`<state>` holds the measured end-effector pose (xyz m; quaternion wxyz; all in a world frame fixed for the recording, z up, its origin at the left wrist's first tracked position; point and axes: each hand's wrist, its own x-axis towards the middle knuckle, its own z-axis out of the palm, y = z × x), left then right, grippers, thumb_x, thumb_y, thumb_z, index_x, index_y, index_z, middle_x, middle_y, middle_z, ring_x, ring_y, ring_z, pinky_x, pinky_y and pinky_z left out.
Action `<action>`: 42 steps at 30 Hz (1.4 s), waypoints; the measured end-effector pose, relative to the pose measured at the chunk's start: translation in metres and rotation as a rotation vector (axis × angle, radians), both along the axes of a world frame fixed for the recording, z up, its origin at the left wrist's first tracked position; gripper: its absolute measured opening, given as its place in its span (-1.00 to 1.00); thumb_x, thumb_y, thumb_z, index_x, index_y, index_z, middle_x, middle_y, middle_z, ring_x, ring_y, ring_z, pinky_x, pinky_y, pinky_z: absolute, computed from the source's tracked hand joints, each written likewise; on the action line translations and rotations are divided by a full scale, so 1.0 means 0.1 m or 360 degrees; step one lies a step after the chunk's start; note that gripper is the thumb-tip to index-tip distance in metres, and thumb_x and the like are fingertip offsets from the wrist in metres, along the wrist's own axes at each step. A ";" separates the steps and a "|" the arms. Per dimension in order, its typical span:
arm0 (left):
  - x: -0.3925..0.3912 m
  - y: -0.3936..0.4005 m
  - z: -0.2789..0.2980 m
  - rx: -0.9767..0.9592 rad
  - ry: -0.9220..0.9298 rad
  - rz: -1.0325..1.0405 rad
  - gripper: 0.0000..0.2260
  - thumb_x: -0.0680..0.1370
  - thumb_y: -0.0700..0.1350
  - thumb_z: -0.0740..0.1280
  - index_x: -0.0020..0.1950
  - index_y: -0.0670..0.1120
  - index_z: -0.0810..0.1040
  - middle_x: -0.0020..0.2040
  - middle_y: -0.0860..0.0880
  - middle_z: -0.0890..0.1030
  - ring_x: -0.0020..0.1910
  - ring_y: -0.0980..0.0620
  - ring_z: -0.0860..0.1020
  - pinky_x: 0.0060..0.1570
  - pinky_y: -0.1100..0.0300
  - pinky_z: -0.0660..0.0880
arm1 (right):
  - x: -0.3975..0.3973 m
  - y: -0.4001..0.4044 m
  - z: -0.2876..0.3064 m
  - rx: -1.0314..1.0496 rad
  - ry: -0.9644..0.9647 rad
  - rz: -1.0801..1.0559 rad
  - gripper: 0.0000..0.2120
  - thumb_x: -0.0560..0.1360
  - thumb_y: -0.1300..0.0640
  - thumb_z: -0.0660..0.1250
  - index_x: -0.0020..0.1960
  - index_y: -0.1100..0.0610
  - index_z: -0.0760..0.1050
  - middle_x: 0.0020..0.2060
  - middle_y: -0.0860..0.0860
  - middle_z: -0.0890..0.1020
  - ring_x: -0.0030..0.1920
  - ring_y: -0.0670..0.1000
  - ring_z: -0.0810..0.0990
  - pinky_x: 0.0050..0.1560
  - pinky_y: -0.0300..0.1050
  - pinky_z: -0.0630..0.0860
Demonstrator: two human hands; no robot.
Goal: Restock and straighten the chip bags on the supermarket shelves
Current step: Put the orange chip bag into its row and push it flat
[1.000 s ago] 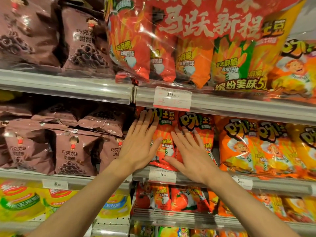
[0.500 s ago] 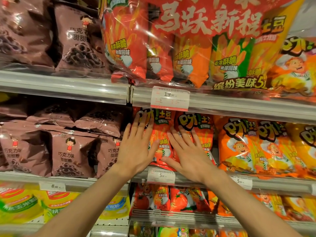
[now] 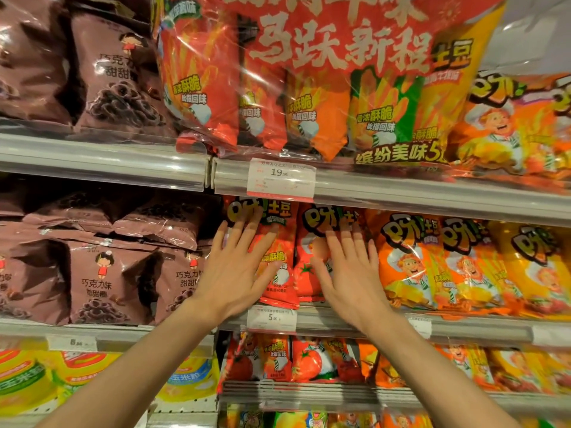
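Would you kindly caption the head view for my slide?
Left hand and right hand press flat on red chip bags on a supermarket shelf.

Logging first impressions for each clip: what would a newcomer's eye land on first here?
First, the two flat hands in the middle: the left hand presses a red chip bag, the right hand the red bag beside it, both on the middle shelf. Next, the big clear multipack of red, orange and green bags on the shelf above, over a price tag. Brown snack bags fill the left.
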<state>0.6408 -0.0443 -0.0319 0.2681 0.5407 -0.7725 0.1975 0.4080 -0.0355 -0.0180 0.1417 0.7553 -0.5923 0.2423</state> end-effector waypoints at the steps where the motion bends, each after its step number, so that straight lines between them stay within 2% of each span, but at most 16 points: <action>1: -0.04 -0.02 0.00 0.0004 -0.0011 -0.0002 -0.48 0.66 0.27 0.01 0.57 0.11 0.27 0.60 -0.10 0.24 0.59 -0.16 0.17 0.54 -0.26 0.07 | 0.04 -0.03 0.01 -0.0002 -0.0020 -0.0032 -0.36 0.65 -0.27 -0.13 0.60 0.07 0.13 0.58 0.13 0.20 0.59 0.19 0.06 0.56 0.27 -0.03; 5: -0.10 -0.08 -0.04 -0.0012 -0.0056 0.0013 -0.48 0.66 0.29 -0.01 0.59 0.14 0.20 0.63 -0.07 0.19 0.62 -0.13 0.11 0.54 -0.29 0.01 | 0.21 -0.16 -0.05 0.0054 0.0022 -0.0066 -0.35 0.64 -0.30 -0.14 0.59 0.06 0.15 0.62 0.14 0.09 0.61 0.19 -0.06 0.53 0.38 -0.08; 11: -0.15 -0.08 -0.05 -0.0039 -0.0098 0.0123 -0.46 0.66 0.29 -0.02 0.60 0.12 0.23 0.65 -0.07 0.16 0.63 -0.14 0.06 0.54 -0.30 -0.02 | 0.07 -0.22 -0.15 0.0015 0.0125 -0.0056 -0.34 0.63 -0.31 -0.13 0.58 0.03 0.18 0.62 0.14 0.11 0.61 0.22 0.00 0.51 0.39 -0.01; 17: -0.26 -0.10 -0.01 -0.0019 -0.0091 0.0246 -0.44 0.66 0.29 -0.03 0.61 0.11 0.21 0.65 -0.08 0.16 0.63 -0.16 0.06 0.53 -0.33 -0.04 | -0.06 -0.27 -0.14 0.0062 0.0145 -0.0071 -0.31 0.62 -0.34 -0.19 0.64 -0.01 0.02 0.64 0.08 0.05 0.61 0.22 -0.02 0.52 0.36 -0.03; 22: -0.30 -0.08 -0.05 -0.0075 -0.0153 0.0269 -0.44 0.66 0.27 -0.02 0.61 0.06 0.23 0.64 -0.12 0.19 0.62 -0.20 0.09 0.51 -0.35 -0.01 | 0.06 -0.21 -0.17 0.0039 0.0142 -0.0100 -0.35 0.63 -0.31 -0.12 0.61 0.01 0.12 0.63 0.11 0.07 0.60 0.24 0.03 0.49 0.42 -0.01; 31: -0.29 -0.06 -0.04 -0.0028 -0.0157 0.0250 -0.44 0.66 0.27 -0.03 0.61 0.07 0.22 0.64 -0.12 0.17 0.63 -0.19 0.06 0.51 -0.36 -0.01 | 0.07 -0.22 -0.18 0.0100 0.0120 -0.0091 -0.32 0.62 -0.32 -0.22 0.64 -0.01 -0.02 0.64 0.07 0.01 0.61 0.18 -0.08 0.51 0.37 -0.10; 34: -0.27 -0.03 0.00 0.0015 -0.0123 0.0200 -0.45 0.66 0.27 -0.01 0.60 0.08 0.25 0.64 -0.11 0.17 0.63 -0.17 0.05 0.53 -0.34 -0.06 | 0.03 -0.22 -0.14 0.0146 0.0006 0.0018 -0.34 0.63 -0.31 -0.21 0.64 -0.04 -0.06 0.64 0.02 -0.06 0.62 0.12 -0.16 0.54 0.32 -0.18; 38: -0.25 0.05 0.03 0.0036 -0.0029 0.0132 -0.49 0.67 0.25 0.00 0.54 0.07 0.35 0.60 -0.09 0.27 0.60 -0.15 0.14 0.55 -0.29 -0.10 | -0.03 -0.11 -0.07 0.0150 -0.0180 0.0137 -0.39 0.66 -0.26 -0.14 0.63 0.00 0.02 0.63 0.00 0.05 0.62 0.04 -0.08 0.57 0.20 -0.17; 42: -0.32 0.15 0.08 -0.0027 0.0171 0.0037 -0.52 0.68 0.19 0.04 0.46 -0.03 0.46 0.43 -0.15 0.44 0.47 -0.18 0.32 0.54 -0.24 0.07 | -0.14 0.12 0.01 0.0027 -0.0278 0.0174 -0.39 0.66 -0.22 -0.12 0.63 0.03 0.06 0.61 0.04 0.16 0.61 0.04 0.02 0.58 0.16 -0.08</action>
